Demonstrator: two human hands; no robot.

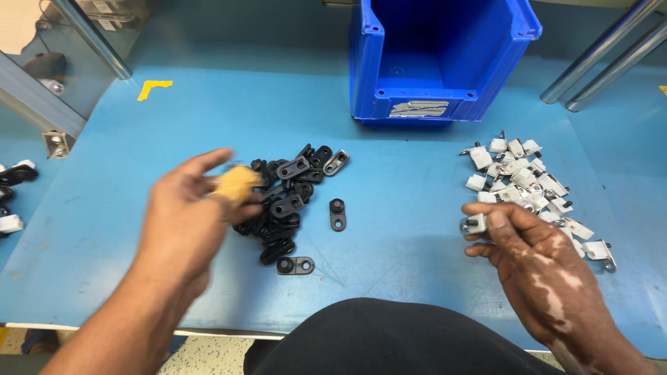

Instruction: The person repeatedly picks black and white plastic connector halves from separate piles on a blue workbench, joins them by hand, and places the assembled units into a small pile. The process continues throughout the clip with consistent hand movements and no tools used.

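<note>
Right now the right hand (535,257) pinches a white clip (474,223) between thumb and forefinger, at the 9 o'clock edge of the white pile (521,182). The grip looks light, with the other fingers curled under the palm. More white clips with metal tabs lie loose from 12 to 3 o'clock of that hand, 1 of them apart at the pile's far right.

The left hand (184,215) is blurred. It seems to close loosely over the 9 o'clock side of the black pile (288,201), and a tan patch sits on 1 fingertip, perhaps a tape or finger cover; I cannot tell whether it has a bracket pinched yet. 2 black brackets lie free of the heap: 1 at 3 o'clock (338,214), 1 at 6 o'clock (295,264).

As I judge it, picking goes best if each hand takes 1 piece only, from the loose rim of its pile rather than the tangled middle, and grips it by the flat body so the holed end stays free. The stray brackets look the easiest to lift cleanly.

Beyond the piles, a blue bin (445,62) stands at 12 o'clock on the blue table (403,264), its open front facing the person. A yellow corner mark (153,88) sits at 11 o'clock, and 2 metal rails (604,59) slant at 1 o'clock.
</note>
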